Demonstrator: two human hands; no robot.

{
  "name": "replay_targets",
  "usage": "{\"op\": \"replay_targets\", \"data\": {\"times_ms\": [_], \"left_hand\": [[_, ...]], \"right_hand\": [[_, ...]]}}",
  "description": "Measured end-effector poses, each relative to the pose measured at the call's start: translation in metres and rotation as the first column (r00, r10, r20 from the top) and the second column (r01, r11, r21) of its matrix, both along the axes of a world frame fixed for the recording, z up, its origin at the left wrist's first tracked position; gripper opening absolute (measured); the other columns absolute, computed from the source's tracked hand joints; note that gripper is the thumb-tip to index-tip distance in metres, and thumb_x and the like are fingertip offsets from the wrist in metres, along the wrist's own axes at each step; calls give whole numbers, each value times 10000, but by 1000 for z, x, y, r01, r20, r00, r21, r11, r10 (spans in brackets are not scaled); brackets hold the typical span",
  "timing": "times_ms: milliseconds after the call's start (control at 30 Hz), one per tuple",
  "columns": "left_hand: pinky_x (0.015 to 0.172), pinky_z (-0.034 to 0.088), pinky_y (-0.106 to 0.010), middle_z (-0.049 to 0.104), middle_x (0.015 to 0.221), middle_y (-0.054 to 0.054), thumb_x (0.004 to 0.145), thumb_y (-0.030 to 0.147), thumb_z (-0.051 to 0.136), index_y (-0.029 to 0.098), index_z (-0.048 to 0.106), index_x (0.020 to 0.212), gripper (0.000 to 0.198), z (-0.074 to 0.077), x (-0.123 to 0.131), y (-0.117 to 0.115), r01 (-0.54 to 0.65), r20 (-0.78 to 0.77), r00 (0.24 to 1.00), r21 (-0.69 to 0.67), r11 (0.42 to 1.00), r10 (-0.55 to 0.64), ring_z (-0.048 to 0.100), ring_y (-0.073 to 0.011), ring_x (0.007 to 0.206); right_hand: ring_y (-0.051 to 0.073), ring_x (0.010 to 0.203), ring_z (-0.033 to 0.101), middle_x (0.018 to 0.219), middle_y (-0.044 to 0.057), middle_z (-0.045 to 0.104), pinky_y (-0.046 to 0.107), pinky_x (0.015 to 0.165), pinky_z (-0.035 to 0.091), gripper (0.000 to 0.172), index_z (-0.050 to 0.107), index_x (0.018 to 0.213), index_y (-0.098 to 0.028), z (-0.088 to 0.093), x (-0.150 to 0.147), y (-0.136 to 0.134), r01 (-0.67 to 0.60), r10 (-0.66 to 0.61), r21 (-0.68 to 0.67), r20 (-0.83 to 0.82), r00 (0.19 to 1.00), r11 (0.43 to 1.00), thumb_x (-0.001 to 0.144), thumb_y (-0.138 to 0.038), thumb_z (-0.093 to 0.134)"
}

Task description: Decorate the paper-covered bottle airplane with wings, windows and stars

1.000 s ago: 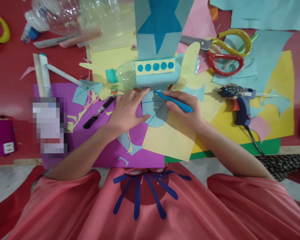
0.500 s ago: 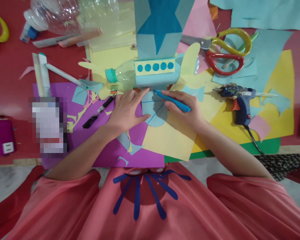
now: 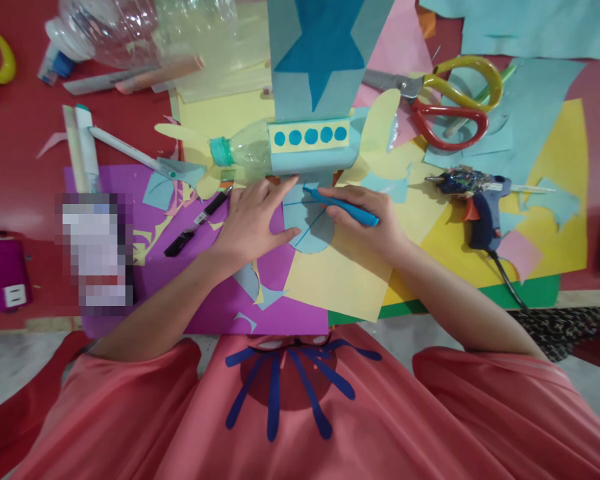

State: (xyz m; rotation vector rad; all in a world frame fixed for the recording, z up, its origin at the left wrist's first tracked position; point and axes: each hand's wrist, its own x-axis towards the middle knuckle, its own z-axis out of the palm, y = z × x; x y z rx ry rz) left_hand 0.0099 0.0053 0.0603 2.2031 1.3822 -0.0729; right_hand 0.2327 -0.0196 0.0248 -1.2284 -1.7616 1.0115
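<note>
My right hand (image 3: 367, 212) pinches a blue marker (image 3: 347, 205), its tip on a light blue paper piece (image 3: 310, 230) with a rounded lower end. Several blue lines cross that piece. My left hand (image 3: 255, 223) lies with fingers spread over its left edge. Just beyond both hands is a plastic bottle (image 3: 313, 160) on its side, with a green cap, a light blue paper wrap and a yellow strip (image 3: 310, 137) of blue dots. Yellow paper wings stick out around it. A black pen (image 3: 197, 223) lies left of my left hand.
Scissors (image 3: 430, 100) with yellow and red handles lie at the back right. A glue gun (image 3: 475, 193) rests on yellow paper at right, its cord running to the front edge. At left are a blurred-out phone-like object (image 3: 97, 253), markers (image 3: 87, 147) and a clear bottle (image 3: 115, 30).
The marker tip has shifted slightly down and left across the paper, and a short new blue stroke shows near its top. My left hand stays put.
</note>
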Motion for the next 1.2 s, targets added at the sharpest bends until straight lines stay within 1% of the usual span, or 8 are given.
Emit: {"op": "replay_targets", "data": {"times_ms": [133,200,433,633,833,967,1067,1200], "left_hand": [[1097,356,-485,562,1267,-137,909,337,671,212,376,1556,722,3,2,0,-18,-38,999,-40,999,17,509,-353,1270],[1106,348,-480,560,1268,-138,913,344,669,208,375,1559,723,4,2,0,-25,-48,999,-50,998,22,506,-352,1282],[1103,360,-493,576,1280,-137,906,336,680,217,377,1557,727,1,1,0,-15,-12,1000,-21,1000,14,513,-352,1285],[1100,360,-497,579,1287,-141,901,338,676,214,378,1554,728,0,0,0,-6,3,1000,-9,1000,6,514,-349,1277],[1087,365,-494,593,1263,-130,892,344,683,228,376,1549,735,-3,-1,0,-1,25,1000,14,1000,1,522,-347,1259],[1094,357,-487,588,1279,-133,888,350,682,221,379,1550,740,-2,-1,0,-6,14,1000,10,1000,6,517,-347,1265],[1083,362,-483,585,1282,-145,912,335,633,195,392,1550,696,-1,0,-1,-6,-2,1000,11,1000,6,516,-350,1266],[1045,382,-467,603,1238,-142,967,253,474,201,415,1546,585,-3,-1,-2,-11,12,1000,49,999,10,532,-331,1244]], "right_hand": [[209,943,752,1050,41,797,371,833,625,231,757,1128,-302,1,0,0,-12,12,1,15,1000,1000,937,-323,629],[219,955,754,1066,50,796,386,854,625,238,762,1130,-290,1,0,0,-29,29,-7,9,1000,1000,934,-321,631],[230,941,764,1054,66,804,385,844,628,217,792,1075,-246,3,-1,-2,-38,38,18,-10,999,999,924,-298,646],[207,876,766,1002,53,810,338,798,625,209,802,1054,-251,4,-2,-3,-38,39,58,-10,999,998,917,-289,649],[201,843,760,978,51,807,328,777,617,233,805,1041,-249,6,-1,-3,-68,66,33,38,997,997,931,-342,623],[198,841,761,980,49,810,330,793,617,232,805,1038,-243,6,-2,-4,-81,79,46,42,996,996,927,-327,619],[199,847,765,986,46,813,326,795,619,228,806,1031,-240,7,-2,-4,-90,89,66,22,996,994,923,-319,621],[208,849,763,981,48,811,333,791,616,239,807,1030,-234,9,-1,-5,-112,111,22,46,993,993,917,-323,617]]}}
